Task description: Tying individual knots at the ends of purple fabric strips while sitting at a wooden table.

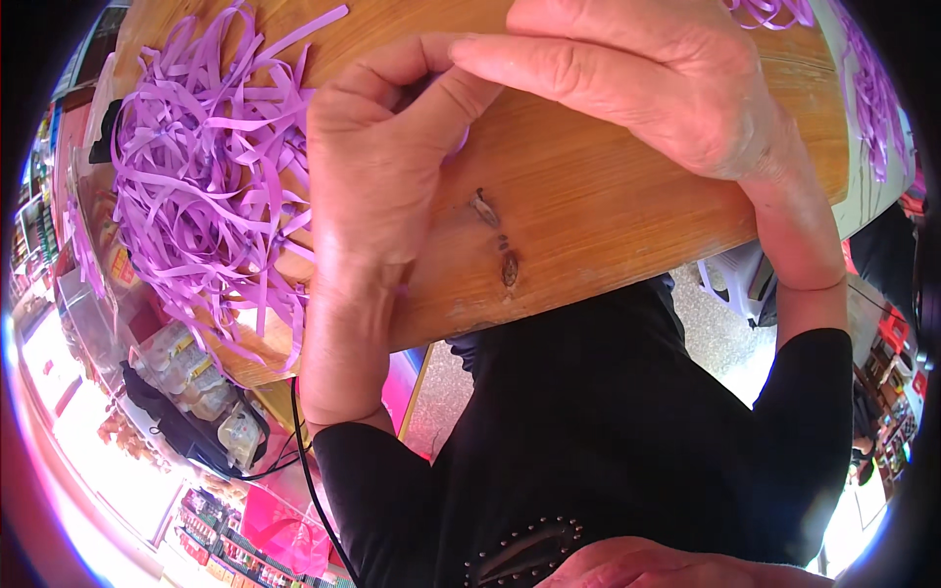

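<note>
My left hand (377, 147) is raised over the wooden table, its thumb and forefinger closed in a pinch. A sliver of purple ribbon (459, 145) shows beside its palm, mostly hidden by the hand. From the right, my right hand (657, 83) reaches across with its fingers pressed together. Its fingertips touch those of the left hand, and whatever sits between them is too small or hidden to make out. Left of my left hand lies a big tangled heap of purple ribbons (211, 147), several with loose ends.
The wooden table (608, 216) has a curved-looking near edge in front of my body. More purple ribbons (872, 98) hang at the far right over a pale surface. Bagged goods (191, 377) and a black cable (299, 441) are at the lower left. A light plastic stool (730, 279) stands below the table.
</note>
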`<control>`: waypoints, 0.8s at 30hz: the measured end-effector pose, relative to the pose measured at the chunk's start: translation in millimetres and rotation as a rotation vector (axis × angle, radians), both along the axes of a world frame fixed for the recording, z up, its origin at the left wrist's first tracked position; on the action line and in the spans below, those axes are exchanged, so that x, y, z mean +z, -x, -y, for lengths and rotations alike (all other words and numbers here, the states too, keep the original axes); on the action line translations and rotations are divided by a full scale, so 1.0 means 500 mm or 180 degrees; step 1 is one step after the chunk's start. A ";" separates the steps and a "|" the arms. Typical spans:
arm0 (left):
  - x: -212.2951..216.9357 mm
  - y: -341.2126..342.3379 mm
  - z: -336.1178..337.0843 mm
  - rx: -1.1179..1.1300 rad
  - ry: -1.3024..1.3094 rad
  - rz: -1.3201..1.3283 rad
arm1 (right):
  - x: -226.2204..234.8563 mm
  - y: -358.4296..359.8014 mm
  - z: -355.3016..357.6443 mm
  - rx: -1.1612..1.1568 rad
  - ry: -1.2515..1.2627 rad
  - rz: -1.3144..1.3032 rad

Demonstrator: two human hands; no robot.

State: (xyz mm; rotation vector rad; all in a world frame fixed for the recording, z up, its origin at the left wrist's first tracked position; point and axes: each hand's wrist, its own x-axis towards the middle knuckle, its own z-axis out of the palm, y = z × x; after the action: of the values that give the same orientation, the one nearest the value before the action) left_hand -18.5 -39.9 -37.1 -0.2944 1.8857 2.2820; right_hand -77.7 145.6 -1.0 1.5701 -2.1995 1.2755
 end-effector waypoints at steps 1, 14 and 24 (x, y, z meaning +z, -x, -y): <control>-0.001 0.003 0.003 -0.0083 0.0044 -0.0038 | 0.001 0.000 -0.003 0.0000 0.0000 0.0013; -0.020 0.001 -0.013 0.0189 -0.0040 -0.0681 | 0.003 -0.005 -0.006 -0.0748 -0.0369 -0.0246; -0.023 -0.006 -0.014 0.0395 0.0265 -0.0843 | 0.009 -0.007 -0.002 -0.0475 -0.0060 0.1303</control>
State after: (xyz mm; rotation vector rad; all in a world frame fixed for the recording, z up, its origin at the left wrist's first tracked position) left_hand -15.8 -33.1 -48.6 -0.1273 2.1487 2.4303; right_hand -74.3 146.5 3.7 1.2036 -2.5108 1.6506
